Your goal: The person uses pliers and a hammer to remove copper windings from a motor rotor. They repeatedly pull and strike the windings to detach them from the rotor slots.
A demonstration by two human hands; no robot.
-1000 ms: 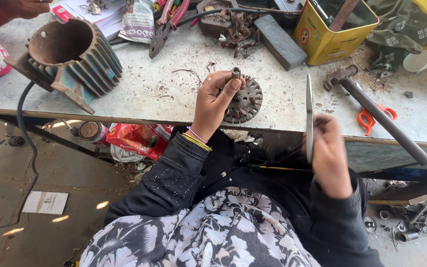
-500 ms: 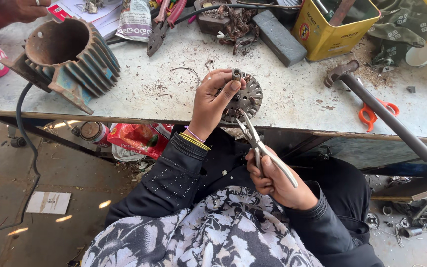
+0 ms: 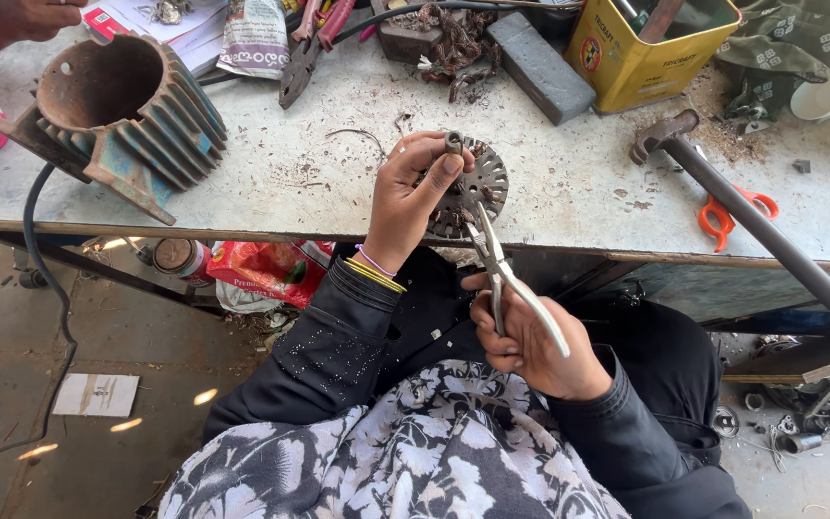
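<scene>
Our right hand (image 3: 530,341), nearest us and below the workbench (image 3: 271,183) edge, is clamped around the handles of metal pliers (image 3: 501,274), whose tips reach up to a round perforated metal disc (image 3: 477,187). Our left hand (image 3: 415,197) grips that dark, grimy disc at the workbench's near edge, thumb on a small cylindrical part at its top. Farther back on the workbench sits a finned motor housing (image 3: 117,111).

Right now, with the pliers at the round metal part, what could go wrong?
1. The pliers bite at the round perforated part close to the left hand; a slip could pinch a finger.
2. The part sits at the table edge, held only by that hand, so it might twist free and fall.
</scene>
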